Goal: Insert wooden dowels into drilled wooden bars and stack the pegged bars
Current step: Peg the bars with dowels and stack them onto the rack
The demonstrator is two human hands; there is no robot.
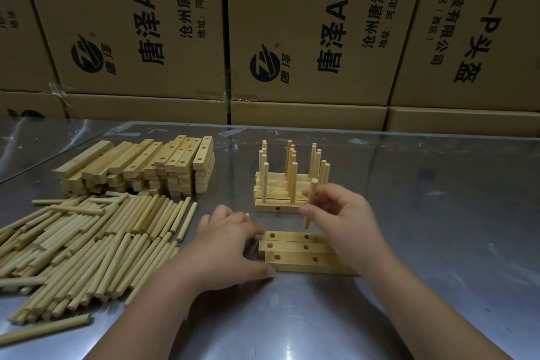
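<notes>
Three drilled wooden bars (295, 254) lie side by side on the metal table in front of me. My right hand (344, 219) pinches a dowel (310, 203) upright, its lower end just above the middle hole of the farthest bar. My left hand (230, 245) rests against the left ends of the three bars, thumb along the nearest one; a dowel tip shows above its fingers. Behind them stands a stack of pegged bars (280, 187) with several dowels pointing up.
Loose dowels (87, 242) lie in a wide heap at the left. A stack of drilled bars (140, 166) sits behind that heap. Cardboard boxes (306, 38) wall off the far edge of the steel table (438, 242).
</notes>
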